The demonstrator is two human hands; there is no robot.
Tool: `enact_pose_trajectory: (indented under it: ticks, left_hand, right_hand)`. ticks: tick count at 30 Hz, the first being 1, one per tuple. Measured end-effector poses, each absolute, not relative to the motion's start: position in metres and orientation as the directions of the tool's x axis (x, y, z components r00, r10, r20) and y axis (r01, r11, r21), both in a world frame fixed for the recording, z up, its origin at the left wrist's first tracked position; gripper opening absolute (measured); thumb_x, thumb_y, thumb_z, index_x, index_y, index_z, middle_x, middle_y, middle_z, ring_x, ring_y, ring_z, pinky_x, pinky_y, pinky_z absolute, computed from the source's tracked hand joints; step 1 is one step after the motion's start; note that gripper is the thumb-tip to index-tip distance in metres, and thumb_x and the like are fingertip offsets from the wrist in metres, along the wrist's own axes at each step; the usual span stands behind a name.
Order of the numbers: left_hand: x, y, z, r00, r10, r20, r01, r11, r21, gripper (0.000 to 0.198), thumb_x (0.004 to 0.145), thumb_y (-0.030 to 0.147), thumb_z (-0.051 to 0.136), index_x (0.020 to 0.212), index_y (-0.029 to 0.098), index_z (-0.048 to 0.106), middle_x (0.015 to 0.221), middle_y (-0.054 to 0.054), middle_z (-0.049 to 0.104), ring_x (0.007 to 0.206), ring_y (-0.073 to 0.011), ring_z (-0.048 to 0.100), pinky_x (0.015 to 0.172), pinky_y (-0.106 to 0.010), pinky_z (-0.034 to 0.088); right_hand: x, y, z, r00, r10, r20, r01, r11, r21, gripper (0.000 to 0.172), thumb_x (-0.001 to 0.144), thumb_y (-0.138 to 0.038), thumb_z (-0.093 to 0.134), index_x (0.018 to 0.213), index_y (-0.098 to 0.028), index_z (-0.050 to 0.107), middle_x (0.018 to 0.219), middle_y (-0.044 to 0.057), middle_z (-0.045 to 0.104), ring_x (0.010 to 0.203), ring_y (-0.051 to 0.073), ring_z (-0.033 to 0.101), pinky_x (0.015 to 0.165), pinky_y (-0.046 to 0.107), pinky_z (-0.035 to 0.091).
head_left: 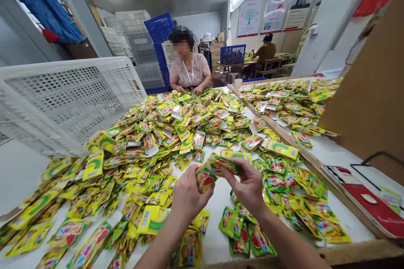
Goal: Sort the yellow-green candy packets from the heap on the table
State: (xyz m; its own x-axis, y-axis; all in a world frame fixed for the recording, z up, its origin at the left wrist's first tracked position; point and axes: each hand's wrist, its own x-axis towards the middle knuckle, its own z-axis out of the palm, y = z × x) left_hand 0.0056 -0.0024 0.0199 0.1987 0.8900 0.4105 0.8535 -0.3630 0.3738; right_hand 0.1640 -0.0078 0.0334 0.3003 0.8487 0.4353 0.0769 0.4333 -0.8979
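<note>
Gleaming green packet [205, 179] with bold red print

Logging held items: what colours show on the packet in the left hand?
The packet shows green, yellow and red; see the head view.

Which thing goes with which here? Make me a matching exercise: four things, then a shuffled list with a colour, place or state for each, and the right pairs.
Things
1. Left hand and right hand
2. Crate
3. Basket
4. Wood strip

Descriptions
A. blue, in the background
B. brown, with packets on both sides of it
C. bare, gripping packets
D. white, full of small holes, at the left

Right pairs: 1-C, 2-D, 3-A, 4-B
</note>
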Motion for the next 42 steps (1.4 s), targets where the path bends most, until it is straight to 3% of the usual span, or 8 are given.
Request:
enact_pose_trajectory:
  ticks: [6, 11, 15, 20, 24, 27, 33, 42]
  left_hand:
    - [-0.002, -0.005, 0.007, 0.189, 0.834, 0.519, 0.851, -0.403, 0.337, 0.040, 0.072, 0.043, 0.060, 0.101, 0.021, 0.044, 0.082, -0.004, 0.063, 0.075, -0.0217, 0.062, 0.065, -0.029, 0.046]
    - [0.000, -0.008, 0.005, 0.266, 0.780, 0.567, 0.826, -0.488, 0.284, 0.036, 0.069, 0.035, 0.061, 0.097, 0.021, 0.045, 0.080, -0.003, 0.063, 0.071, -0.0204, 0.062, 0.060, -0.029, 0.047]
    - [0.003, -0.010, 0.003, 0.334, 0.798, 0.502, 0.831, -0.500, 0.243, 0.035, 0.068, 0.031, 0.060, 0.097, 0.020, 0.045, 0.080, -0.004, 0.064, 0.071, -0.0214, 0.062, 0.058, -0.029, 0.047]
    - [0.006, -0.013, 0.000, 0.290, 0.852, 0.435, 0.813, -0.459, 0.357, 0.037, 0.068, 0.032, 0.061, 0.098, 0.020, 0.042, 0.079, -0.002, 0.063, 0.070, -0.0208, 0.063, 0.056, -0.028, 0.047]
    - [0.010, -0.015, 0.000, 0.207, 0.864, 0.459, 0.787, -0.426, 0.447, 0.041, 0.069, 0.037, 0.061, 0.101, 0.021, 0.041, 0.080, -0.001, 0.063, 0.070, -0.0198, 0.064, 0.057, -0.027, 0.048]
    - [0.011, -0.018, 0.001, 0.175, 0.849, 0.499, 0.782, -0.427, 0.454, 0.041, 0.070, 0.037, 0.060, 0.103, 0.021, 0.040, 0.083, -0.003, 0.063, 0.073, -0.0204, 0.065, 0.059, -0.028, 0.048]
    - [0.007, -0.015, 0.004, 0.106, 0.908, 0.406, 0.824, -0.309, 0.476, 0.040, 0.070, 0.040, 0.060, 0.100, 0.022, 0.041, 0.082, -0.002, 0.065, 0.074, -0.0217, 0.065, 0.059, -0.029, 0.048]
    - [0.003, -0.009, 0.004, 0.087, 0.899, 0.429, 0.846, -0.294, 0.445, 0.035, 0.072, 0.035, 0.057, 0.100, 0.021, 0.041, 0.082, -0.003, 0.064, 0.076, -0.0220, 0.066, 0.061, -0.028, 0.049]
  right_hand:
    - [0.180, -0.006, 0.040, -0.039, 0.969, 0.245, 0.119, 0.248, -0.961, 0.019, 0.069, -0.031, 0.070, 0.083, -0.019, 0.069, 0.077, 0.004, 0.070, 0.070, 0.018, 0.065, 0.065, 0.028, 0.054]
    - [0.185, -0.004, 0.042, -0.171, 0.964, 0.204, 0.297, 0.248, -0.922, 0.019, 0.073, -0.026, 0.063, 0.089, -0.018, 0.070, 0.083, 0.005, 0.071, 0.074, 0.019, 0.064, 0.068, 0.030, 0.053]
    - [0.174, -0.005, 0.031, -0.088, 0.972, 0.218, 0.288, 0.235, -0.928, 0.016, 0.071, -0.026, 0.064, 0.085, -0.019, 0.070, 0.081, 0.004, 0.071, 0.073, 0.019, 0.064, 0.066, 0.030, 0.053]
    - [0.161, -0.006, 0.020, 0.043, 0.992, 0.120, 0.119, 0.114, -0.986, 0.023, 0.066, -0.037, 0.070, 0.076, -0.016, 0.066, 0.072, 0.004, 0.066, 0.062, 0.017, 0.060, 0.055, 0.029, 0.051]
    - [0.152, -0.010, 0.016, 0.325, 0.877, 0.354, 0.282, 0.268, -0.921, 0.031, 0.065, -0.039, 0.073, 0.087, -0.019, 0.063, 0.074, 0.003, 0.065, 0.072, 0.020, 0.060, 0.072, 0.037, 0.049]
    - [0.148, -0.011, 0.013, 0.409, 0.738, 0.536, 0.427, 0.363, -0.828, 0.029, 0.064, -0.046, 0.073, 0.067, -0.020, 0.061, 0.077, 0.005, 0.064, 0.089, 0.026, 0.059, 0.086, 0.045, 0.041]
    - [0.155, -0.004, 0.011, 0.156, 0.869, 0.470, 0.449, 0.362, -0.817, 0.027, 0.080, -0.048, 0.057, 0.075, -0.025, 0.070, 0.085, 0.006, 0.066, 0.101, 0.026, 0.053, 0.094, 0.049, 0.034]
    - [0.145, -0.015, 0.015, -0.056, 0.787, 0.614, 0.770, 0.426, -0.476, 0.014, 0.077, -0.033, 0.063, 0.088, -0.032, 0.071, 0.101, 0.004, 0.061, 0.121, 0.031, 0.036, 0.099, 0.051, 0.021]
